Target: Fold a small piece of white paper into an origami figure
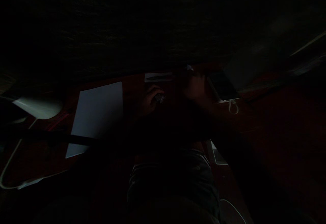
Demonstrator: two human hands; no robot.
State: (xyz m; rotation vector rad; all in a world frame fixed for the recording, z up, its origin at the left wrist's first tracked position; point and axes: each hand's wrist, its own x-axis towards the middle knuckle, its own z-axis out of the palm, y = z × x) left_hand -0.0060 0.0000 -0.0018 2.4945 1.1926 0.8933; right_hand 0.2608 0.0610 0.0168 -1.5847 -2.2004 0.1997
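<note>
The view is very dark. My left hand [148, 102] has its fingers curled round a small grey, crumpled-looking piece [159, 97], whose kind I cannot make out. To the right, my right hand [195, 86] is blurred, with its fingers bent. A small pale pointed scrap [189, 67] shows just beyond its fingertips; whether the hand grips it is unclear. Between and behind the hands lies a narrow white strip [152, 76] with a dark, long, pointed shape across it. A large white sheet [99, 112] lies left of my left hand.
A dark flat device [222, 86] with a looped white cable [233, 108] is right of my right hand. On the left are a white rounded object [42, 107], a pale cord [11, 159] and a dark bar [78, 140] crossing the sheet. Dark fabric [173, 179] covers my lap.
</note>
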